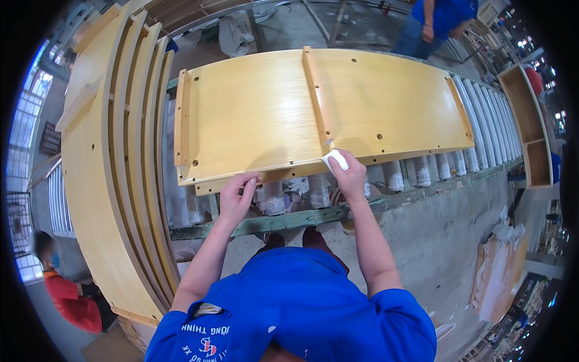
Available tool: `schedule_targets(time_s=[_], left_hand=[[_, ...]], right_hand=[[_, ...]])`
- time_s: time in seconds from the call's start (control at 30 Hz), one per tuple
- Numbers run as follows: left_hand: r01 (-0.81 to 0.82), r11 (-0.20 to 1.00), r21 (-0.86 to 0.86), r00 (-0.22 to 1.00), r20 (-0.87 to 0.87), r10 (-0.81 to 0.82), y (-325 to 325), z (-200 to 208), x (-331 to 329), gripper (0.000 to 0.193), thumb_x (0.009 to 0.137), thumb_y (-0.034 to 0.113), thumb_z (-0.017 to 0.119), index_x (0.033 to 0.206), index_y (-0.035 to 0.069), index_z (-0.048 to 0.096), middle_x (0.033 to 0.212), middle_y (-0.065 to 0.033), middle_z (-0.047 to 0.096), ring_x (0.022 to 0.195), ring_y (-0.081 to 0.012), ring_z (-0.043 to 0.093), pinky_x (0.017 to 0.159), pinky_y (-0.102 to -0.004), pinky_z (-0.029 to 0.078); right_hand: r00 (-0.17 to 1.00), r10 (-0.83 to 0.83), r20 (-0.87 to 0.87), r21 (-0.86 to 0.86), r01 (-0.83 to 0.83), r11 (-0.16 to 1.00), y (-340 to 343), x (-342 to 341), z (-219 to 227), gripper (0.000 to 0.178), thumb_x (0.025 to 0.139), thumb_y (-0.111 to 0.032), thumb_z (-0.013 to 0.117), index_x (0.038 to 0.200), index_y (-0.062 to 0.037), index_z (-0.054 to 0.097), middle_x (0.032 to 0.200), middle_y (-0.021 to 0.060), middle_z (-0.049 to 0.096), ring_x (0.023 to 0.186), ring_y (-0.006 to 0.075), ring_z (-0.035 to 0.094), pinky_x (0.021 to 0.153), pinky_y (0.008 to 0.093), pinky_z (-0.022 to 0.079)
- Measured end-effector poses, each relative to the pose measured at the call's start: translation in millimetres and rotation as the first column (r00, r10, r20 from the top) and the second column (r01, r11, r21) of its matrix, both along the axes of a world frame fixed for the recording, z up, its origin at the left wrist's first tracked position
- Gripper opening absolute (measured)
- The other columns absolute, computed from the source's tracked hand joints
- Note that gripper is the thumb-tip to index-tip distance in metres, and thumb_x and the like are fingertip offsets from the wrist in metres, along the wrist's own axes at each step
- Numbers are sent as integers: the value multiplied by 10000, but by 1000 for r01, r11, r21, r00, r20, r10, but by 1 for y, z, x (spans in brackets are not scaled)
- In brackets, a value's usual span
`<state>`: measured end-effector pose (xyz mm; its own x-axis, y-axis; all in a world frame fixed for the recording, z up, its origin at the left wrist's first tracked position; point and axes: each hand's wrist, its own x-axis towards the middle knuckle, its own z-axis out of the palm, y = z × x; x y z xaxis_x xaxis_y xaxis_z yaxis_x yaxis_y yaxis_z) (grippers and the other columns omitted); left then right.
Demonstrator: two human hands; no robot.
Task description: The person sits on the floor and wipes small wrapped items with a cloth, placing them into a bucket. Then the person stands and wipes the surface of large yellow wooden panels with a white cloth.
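Observation:
A long yellow-finished wooden panel (253,108) with cross battens and dark holes lies flat in front of me. My right hand (350,175) grips a folded white pad (335,160), perhaps cloth or paper, at the panel's near edge. It sits just below the near end of the middle batten (317,96). Farther left, my left hand (237,198) has its fingertips against the panel's near edge, thumb slightly apart from the fingers. Nothing loose shows in that hand.
Beneath the panel runs a roller conveyor (488,114) with a green frame rail (259,225). Several similar panels (84,181) stand stacked at the left. An open wooden box (531,127) is at the right. People in blue (443,18) and red (72,301) are nearby.

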<state>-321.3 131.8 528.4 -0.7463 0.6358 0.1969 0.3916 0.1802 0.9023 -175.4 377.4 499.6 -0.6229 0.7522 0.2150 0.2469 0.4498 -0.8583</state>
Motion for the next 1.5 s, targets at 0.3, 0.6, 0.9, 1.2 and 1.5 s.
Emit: schedule_targets(time_s=[0.3,0.6,0.9,1.2,1.5], left_hand=[[83,995,-61,996,30,-81,46,-9,36,149,891,78,563,980,6,659,840,-89,685,762,-159,642,706,-274,501],[210,976,-50,976,65,-207,113,6,59,162,900,74,546,995,-5,649,878,-90,680,825,-153,636,756,-279,498],[403,905,-136,898,-131,-420,189,27,73,156,850,92,589,978,20,641,890,-106,645,849,-266,601,773,-354,475],[296,794,-531,741,-397,-541,245,9,91,496,767,183,669,1207,28,500,1271,-166,464,1189,-349,439,991,-436,371],[190,682,-707,660,-422,-621,294,0,107,738,721,323,714,1322,31,400,1397,-183,341,1318,-360,298,1088,-473,243]], right_hand=[[968,-252,-14,53,252,966,91,67,1,304,816,-229,684,1014,-3,641,861,169,677,782,254,668,707,337,510],[967,-255,10,3,255,967,127,91,1,278,804,-244,693,988,-39,654,852,158,675,784,264,666,700,335,507],[954,-297,-30,-42,296,954,158,108,-5,295,800,-246,700,994,-29,653,860,168,676,801,273,672,713,339,509],[869,-490,-69,15,492,870,241,159,-16,313,816,-261,686,1009,-18,647,853,176,677,802,276,670,713,350,507],[791,-609,-59,59,611,789,310,204,-22,318,817,-286,684,1001,-30,646,841,165,677,786,271,662,702,359,503]])
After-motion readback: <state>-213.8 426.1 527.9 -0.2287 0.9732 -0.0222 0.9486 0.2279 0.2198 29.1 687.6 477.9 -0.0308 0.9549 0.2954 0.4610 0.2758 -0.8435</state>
